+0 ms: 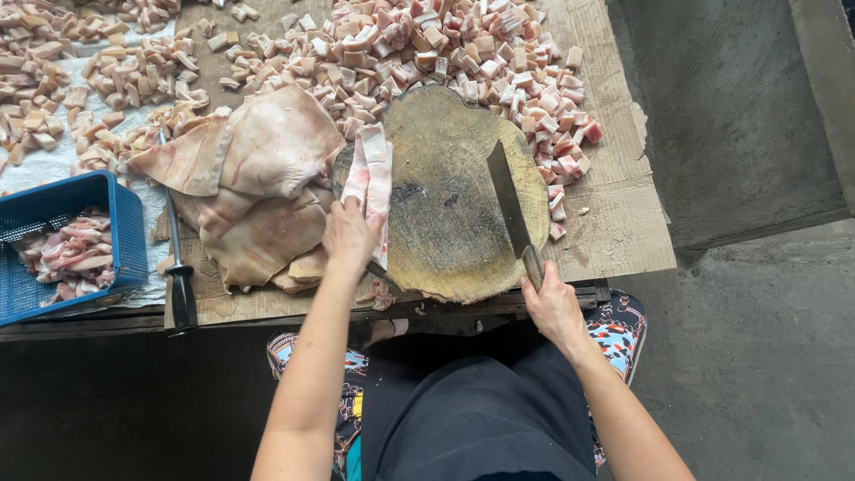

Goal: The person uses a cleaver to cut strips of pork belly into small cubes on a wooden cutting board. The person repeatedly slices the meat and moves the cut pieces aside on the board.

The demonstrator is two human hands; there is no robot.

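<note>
My left hand (349, 233) grips the near end of a long strip of pork belly (371, 178) lying along the left edge of a round wooden chopping block (450, 223). My right hand (554, 307) holds the handle of a cleaver (508, 205), whose blade rests flat on the right half of the block. Large slabs of pork skin and fat (258, 183) lie just left of the block, touching my left hand.
A heap of cubed pork (454, 49) covers the cardboard (623, 205) behind the block, with more cubes (80, 80) at far left. A blue plastic basket (125, 232) holds meat strips. A sharpening steel (178, 267) lies near the table's front edge.
</note>
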